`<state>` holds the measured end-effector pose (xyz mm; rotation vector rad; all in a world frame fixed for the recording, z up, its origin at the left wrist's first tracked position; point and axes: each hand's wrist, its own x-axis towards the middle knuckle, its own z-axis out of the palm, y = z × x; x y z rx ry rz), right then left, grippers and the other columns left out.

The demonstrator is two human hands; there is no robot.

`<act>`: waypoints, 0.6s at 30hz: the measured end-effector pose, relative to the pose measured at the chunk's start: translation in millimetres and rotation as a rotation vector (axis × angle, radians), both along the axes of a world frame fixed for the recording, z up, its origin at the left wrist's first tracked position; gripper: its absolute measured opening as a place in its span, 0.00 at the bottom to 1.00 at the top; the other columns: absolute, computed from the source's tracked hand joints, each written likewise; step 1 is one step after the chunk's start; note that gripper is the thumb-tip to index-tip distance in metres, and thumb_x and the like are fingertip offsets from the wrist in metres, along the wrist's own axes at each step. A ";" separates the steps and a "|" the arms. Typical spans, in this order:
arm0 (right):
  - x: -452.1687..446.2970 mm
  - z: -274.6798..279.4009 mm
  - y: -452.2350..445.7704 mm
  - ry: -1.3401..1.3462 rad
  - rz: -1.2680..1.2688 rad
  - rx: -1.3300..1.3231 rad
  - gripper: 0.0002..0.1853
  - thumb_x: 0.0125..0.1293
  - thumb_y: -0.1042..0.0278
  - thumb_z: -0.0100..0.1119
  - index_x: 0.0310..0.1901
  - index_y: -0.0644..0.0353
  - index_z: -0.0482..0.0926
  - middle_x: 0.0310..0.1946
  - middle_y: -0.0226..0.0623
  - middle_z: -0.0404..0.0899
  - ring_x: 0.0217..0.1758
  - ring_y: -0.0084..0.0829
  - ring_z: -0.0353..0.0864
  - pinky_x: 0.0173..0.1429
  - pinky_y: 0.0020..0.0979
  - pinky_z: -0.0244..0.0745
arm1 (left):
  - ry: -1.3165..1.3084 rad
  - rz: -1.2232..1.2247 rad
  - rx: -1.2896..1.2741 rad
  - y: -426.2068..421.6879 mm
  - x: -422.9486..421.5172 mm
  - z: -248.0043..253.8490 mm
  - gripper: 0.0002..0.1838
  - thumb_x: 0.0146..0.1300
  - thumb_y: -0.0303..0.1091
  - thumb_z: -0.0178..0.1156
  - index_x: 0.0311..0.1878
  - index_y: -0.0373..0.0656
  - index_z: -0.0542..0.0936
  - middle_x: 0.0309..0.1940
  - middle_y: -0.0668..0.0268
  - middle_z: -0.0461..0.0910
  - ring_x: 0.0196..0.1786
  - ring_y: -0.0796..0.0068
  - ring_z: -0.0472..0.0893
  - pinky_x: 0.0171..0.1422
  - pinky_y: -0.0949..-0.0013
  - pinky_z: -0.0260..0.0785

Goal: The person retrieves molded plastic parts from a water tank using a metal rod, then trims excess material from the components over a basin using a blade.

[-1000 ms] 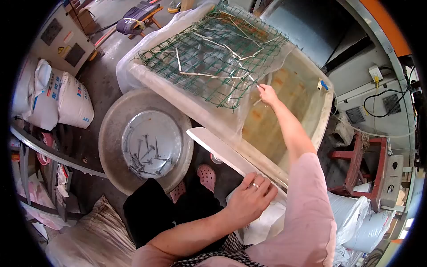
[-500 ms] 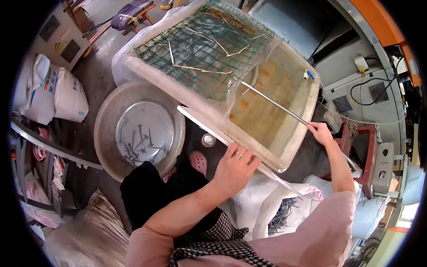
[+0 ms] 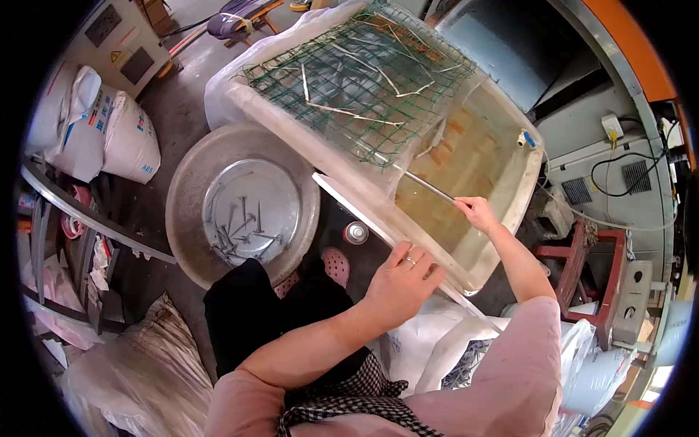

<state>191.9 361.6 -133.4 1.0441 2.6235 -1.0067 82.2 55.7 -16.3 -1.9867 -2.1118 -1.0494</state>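
In the head view my right hand (image 3: 477,213) is closed around one end of a slim metal rod (image 3: 431,188). The rod slants over the open part of a white tub (image 3: 502,258) of yellowish water, and its far end lies by the edge of a green mesh (image 3: 331,84). White strips lie across the mesh, with grey shapes blurred beneath it. My left hand (image 3: 408,282) curls its fingers over a long white board (image 3: 357,206) along the tub's near side; a ring shows on one finger.
A round basin (image 3: 191,175) with several grey plastic nail-shaped pieces (image 3: 246,222) stands left of the tub. A can (image 3: 355,233) is on the floor. Below the board sits a white sack (image 3: 415,349) of grey pieces. A blue-handled valve (image 3: 526,138) is on the tub's wall.
My right hand has moved left and inward over the tub, pushing the rod further toward and under the mesh. My left hand keeps its hold on the board. The whole view has shifted slightly.
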 end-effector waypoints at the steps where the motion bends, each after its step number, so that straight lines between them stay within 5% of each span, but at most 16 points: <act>1: -6.3 -8.5 -1.5 0.047 -0.001 -0.013 0.15 0.63 0.58 0.57 0.45 0.60 0.80 0.27 0.44 0.80 0.26 0.28 0.73 0.35 0.30 0.70 | 0.001 -0.005 0.002 0.2 0.5 -0.5 0.06 0.48 0.30 0.53 0.32 0.44 0.73 0.28 0.66 0.68 0.39 0.68 0.70 0.57 0.62 0.57; 4: -34.1 -30.3 -5.1 0.124 -0.026 -0.058 0.15 0.62 0.60 0.58 0.45 0.62 0.80 0.20 0.35 0.76 0.22 0.22 0.70 0.29 0.27 0.68 | -0.010 -0.007 0.017 2.5 1.1 -1.9 0.07 0.48 0.29 0.53 0.32 0.44 0.73 0.28 0.66 0.68 0.39 0.69 0.70 0.57 0.62 0.57; 11: -74.5 -31.0 -19.5 0.251 0.125 0.022 0.14 0.63 0.61 0.56 0.45 0.61 0.80 0.24 0.41 0.78 0.23 0.24 0.70 0.31 0.28 0.68 | 0.008 -0.004 0.005 4.1 0.0 1.4 0.07 0.47 0.28 0.53 0.32 0.44 0.73 0.28 0.66 0.68 0.39 0.69 0.70 0.57 0.63 0.57; 18: 59.1 25.1 12.8 0.043 0.004 0.037 0.15 0.64 0.61 0.56 0.44 0.63 0.80 0.18 0.31 0.72 0.20 0.20 0.66 0.26 0.25 0.63 | -0.016 0.008 0.061 0.1 -1.1 -2.7 0.06 0.47 0.29 0.52 0.32 0.44 0.73 0.29 0.66 0.69 0.39 0.68 0.71 0.57 0.63 0.58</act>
